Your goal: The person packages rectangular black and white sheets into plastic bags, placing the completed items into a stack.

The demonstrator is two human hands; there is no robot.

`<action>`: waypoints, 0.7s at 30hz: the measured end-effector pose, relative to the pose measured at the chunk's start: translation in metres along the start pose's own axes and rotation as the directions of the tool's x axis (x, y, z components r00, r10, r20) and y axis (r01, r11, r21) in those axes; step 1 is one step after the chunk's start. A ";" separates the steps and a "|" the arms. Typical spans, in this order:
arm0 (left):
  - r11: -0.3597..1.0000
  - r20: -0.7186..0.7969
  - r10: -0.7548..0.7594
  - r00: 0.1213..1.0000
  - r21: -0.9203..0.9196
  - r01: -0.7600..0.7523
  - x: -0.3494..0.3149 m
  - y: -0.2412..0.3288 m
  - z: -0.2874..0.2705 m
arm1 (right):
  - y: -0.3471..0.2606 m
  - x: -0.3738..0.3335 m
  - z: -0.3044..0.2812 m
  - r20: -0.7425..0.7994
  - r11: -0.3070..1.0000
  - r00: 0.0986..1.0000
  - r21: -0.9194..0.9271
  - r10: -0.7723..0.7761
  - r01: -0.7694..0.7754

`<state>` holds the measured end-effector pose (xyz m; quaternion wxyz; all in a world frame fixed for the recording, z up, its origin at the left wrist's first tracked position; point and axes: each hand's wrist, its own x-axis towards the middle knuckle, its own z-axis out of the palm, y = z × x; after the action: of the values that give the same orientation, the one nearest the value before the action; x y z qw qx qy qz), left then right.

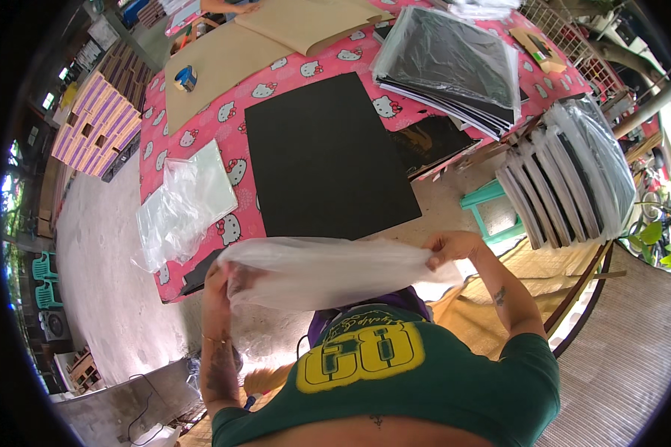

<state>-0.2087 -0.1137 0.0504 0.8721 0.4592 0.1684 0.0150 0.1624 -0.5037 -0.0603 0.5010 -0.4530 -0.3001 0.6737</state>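
A clear plastic bag point(328, 272) is stretched between my two hands, in front of the near table edge. At its left end, my left hand point(220, 279) is closed on it; some fingers show through the film, and I cannot tell whether they are inside the bag. My right hand point(452, 248) pinches the bag near its right end. Just beyond lies a large black board point(324, 156), flat on the pink cartoon-print tablecloth point(265, 74). The bag overlaps the board's near edge in this view. To the left, more clear plastic bags point(190, 201) lie in a crumpled stack.
Brown paper sheets point(216, 67) cover the far left, with a blue tape roll point(186, 78) on them. Plastic-wrapped black boards point(451, 63) are piled far right. A wrapped stack point(566, 179) rests by a green stool point(488, 201). Boxes point(101, 123) stand left. Another person's arm point(227, 7) shows at the top.
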 end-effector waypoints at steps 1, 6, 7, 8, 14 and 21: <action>0.998 0.064 -0.066 0.996 0.021 0.064 0.006 0.002 -0.020 | 0.048 -0.007 -0.027 0.105 0.944 0.989 0.325 -0.101 0.062; 0.942 0.062 -0.270 0.961 0.226 0.250 -0.001 -0.032 -0.021 | -0.013 0.006 0.045 -0.438 0.909 0.886 0.414 0.154 0.046; 0.990 -0.001 -0.131 0.991 0.042 0.131 0.001 -0.026 -0.005 | 0.003 0.008 0.043 -0.515 0.978 0.851 0.208 0.106 0.003; 0.998 -0.083 -0.025 0.996 0.049 0.029 0.006 -0.039 -0.010 | 0.018 0.013 0.038 -0.572 0.998 0.819 -0.010 0.045 -0.062; 0.491 -0.557 0.522 0.646 0.816 0.307 0.054 -0.135 -0.021 | 0.049 0.079 0.043 -0.836 0.840 0.230 -0.532 -0.499 -0.108; 0.235 -0.502 0.511 0.698 0.863 0.448 0.053 -0.110 0.030 | 0.029 0.089 0.070 -0.828 0.805 0.241 -0.553 -0.505 -0.213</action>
<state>-0.1633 -0.1913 -0.0380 0.2462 0.8509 0.4522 0.1045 0.0795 -0.4248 -0.0841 0.4819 -0.8582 -0.1590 0.0778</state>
